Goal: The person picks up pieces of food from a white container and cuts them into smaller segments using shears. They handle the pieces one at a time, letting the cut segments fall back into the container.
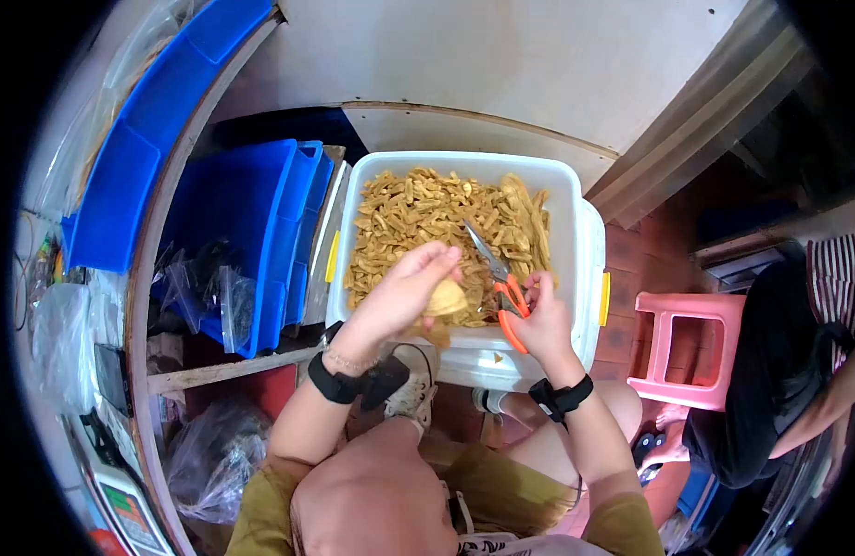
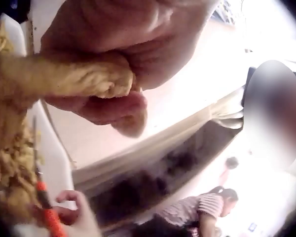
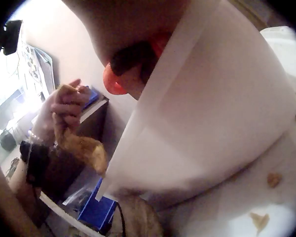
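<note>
My left hand [image 1: 404,287] holds a floppy, tan, dried-looking piece [image 1: 448,298] above the near side of a white tub [image 1: 464,159]. In the left wrist view the piece [image 2: 93,76] is folded between fingers and thumb. My right hand [image 1: 550,326] grips orange-handled scissors [image 1: 513,329], whose blades point away from me over the pile, just right of the left hand. Many tan strips [image 1: 413,208] fill the tub, with longer uncut-looking pieces [image 1: 520,208] along its right side. The right wrist view shows the held piece [image 3: 84,150] hanging from the left hand.
Blue bins [image 1: 284,250] stand on a shelf left of the tub. A second white container with a yellow latch [image 1: 604,298] lies under it, with small scraps [image 3: 259,221] on it. At right are a pink stool [image 1: 691,347] and a seated person in a striped top [image 1: 833,269].
</note>
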Demonstrator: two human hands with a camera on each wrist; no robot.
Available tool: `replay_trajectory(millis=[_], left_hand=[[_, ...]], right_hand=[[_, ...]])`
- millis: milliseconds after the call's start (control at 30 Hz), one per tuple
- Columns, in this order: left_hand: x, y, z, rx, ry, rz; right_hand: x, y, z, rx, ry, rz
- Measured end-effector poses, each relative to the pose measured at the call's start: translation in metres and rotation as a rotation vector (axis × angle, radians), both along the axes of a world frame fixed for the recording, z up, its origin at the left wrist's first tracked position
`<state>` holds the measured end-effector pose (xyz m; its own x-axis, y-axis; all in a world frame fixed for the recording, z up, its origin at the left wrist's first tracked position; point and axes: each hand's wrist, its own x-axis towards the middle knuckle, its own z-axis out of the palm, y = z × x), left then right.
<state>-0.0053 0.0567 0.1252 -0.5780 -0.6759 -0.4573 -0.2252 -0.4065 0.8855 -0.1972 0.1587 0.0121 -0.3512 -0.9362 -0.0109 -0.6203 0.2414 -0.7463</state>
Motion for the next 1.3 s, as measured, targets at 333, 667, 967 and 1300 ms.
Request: replay_trajectory(millis=[333,667,967,1300], left_hand=[[0.009,-0.013,-0.061,-0.063,0.242,0.092],[0.022,-0.019,-0.051,-0.585,0.204,0.218],[0.021,-0.015,-0.074,-0.339,0.387,0.185],[0.016,-0.011,-0.080,-0.460,0.285,0.177]], right_hand=[[0.001,-0.001,0.003,-0.015,-0.046,0.021],[-0.003,0.000,0.005,-0.154,-0.313,0.251],[-0.004,0.000,0.009,-0.236,-0.306,0.354],[-0.003,0.000,0.010,-0.184,-0.194,0.341]])
